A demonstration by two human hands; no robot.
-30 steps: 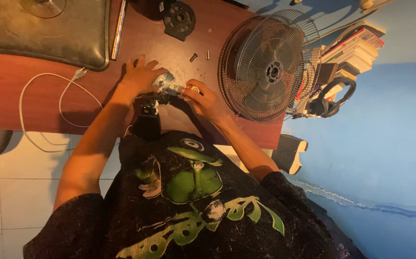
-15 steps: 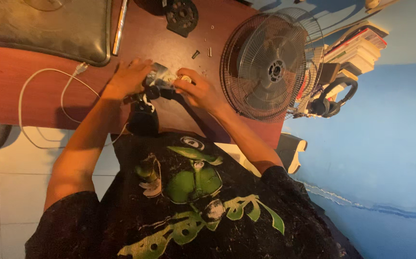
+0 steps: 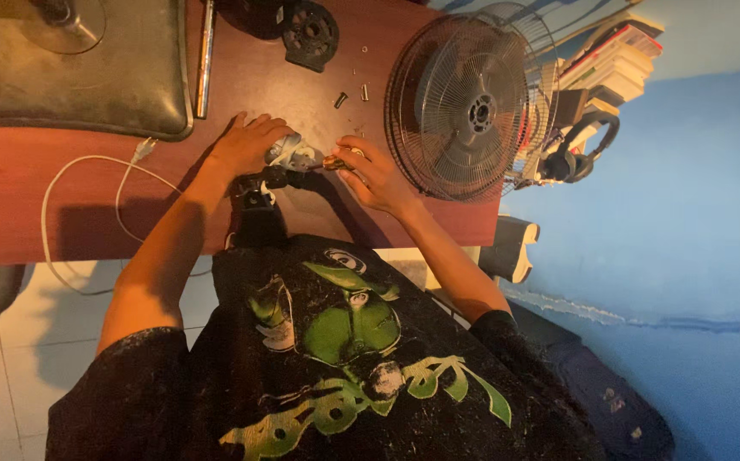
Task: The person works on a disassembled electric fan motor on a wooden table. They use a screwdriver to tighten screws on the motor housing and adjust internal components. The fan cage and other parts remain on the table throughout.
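Observation:
My left hand (image 3: 246, 145) rests on the red-brown table (image 3: 11, 205) and holds a small grey metal motor part (image 3: 289, 152). Below that part, at the table's near edge, sits a black piece (image 3: 259, 189), touching it. My right hand (image 3: 372, 175) grips a small screwdriver with a yellowish handle (image 3: 336, 160). The tip of the screwdriver points left into the metal part. Both forearms reach up from my black shirt with its green print.
A round fan grille (image 3: 464, 102) lies right of my right hand. Loose screws (image 3: 340, 100) and a black round hub (image 3: 308, 32) lie farther back. A dark cushion (image 3: 71, 77), a metal rod (image 3: 206, 60), a white cable (image 3: 88, 162), headphones (image 3: 575, 154) and stacked books (image 3: 617, 60) surround the spot.
Both hands stay on the small motor part. My left hand has shifted a little on it, and my right hand now holds the screwdriver against its right side.

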